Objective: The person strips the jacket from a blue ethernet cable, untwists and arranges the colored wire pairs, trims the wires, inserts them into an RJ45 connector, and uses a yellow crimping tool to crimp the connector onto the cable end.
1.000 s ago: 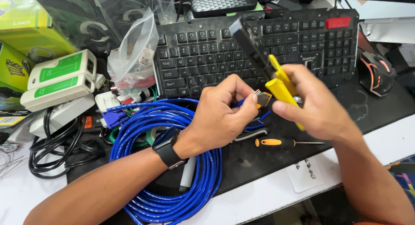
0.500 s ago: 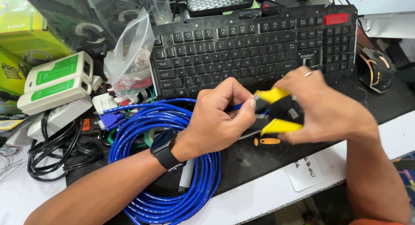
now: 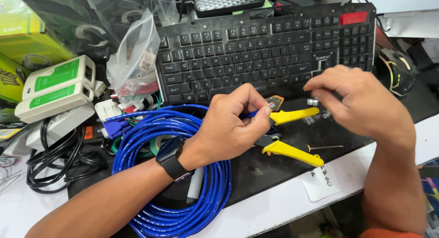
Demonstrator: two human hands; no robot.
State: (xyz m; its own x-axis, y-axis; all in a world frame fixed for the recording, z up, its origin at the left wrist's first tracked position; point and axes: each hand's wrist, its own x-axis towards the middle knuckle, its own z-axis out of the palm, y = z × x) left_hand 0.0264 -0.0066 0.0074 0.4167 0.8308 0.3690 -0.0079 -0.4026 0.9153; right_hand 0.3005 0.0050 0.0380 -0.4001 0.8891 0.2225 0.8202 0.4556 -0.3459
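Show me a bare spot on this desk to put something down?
Bare mat lies between the blue cable coil and the yellow-handled crimper; the white desk edge in front is also free. Left of the keyboard, by the testers, bag and black cords, is crowded.

Blue cable end, wires fanned, above yellow-handled crimper lying open

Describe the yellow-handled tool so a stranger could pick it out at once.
Start at the black keyboard and drop to the dark mat in front of it. The crimper lies there between the left hand and right hand, right of the blue cable coil. Its two splayed yellow handles set it apart; the thin screwdriver beside it has none.
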